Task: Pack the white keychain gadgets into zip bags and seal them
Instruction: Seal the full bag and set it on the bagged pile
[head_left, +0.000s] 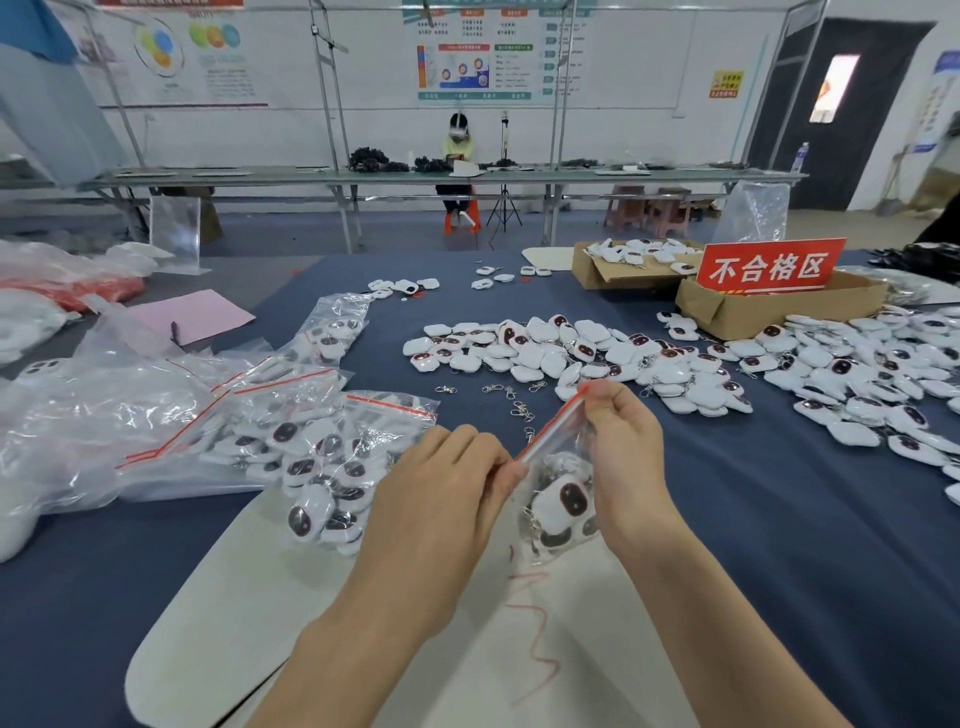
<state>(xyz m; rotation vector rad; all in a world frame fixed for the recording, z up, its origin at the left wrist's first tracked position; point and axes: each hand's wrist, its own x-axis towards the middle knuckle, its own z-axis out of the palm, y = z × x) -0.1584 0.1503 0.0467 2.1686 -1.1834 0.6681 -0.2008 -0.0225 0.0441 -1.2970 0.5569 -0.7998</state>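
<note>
white keychain gadgets (563, 499), about three showing, are sitting inside one zip bag (550, 452) held above the white board (363, 597). left hand (436, 499) and right hand (626, 457) are both pinching its red zip strip, so sealing looks underway, not finished. at least four filled bags (322, 447) are lying to the left. loose gadgets (571, 358), too many to count, are waiting on the blue table (779, 545). two cardboard boxes (779, 306) are standing behind, the farther one holding more.
</note>
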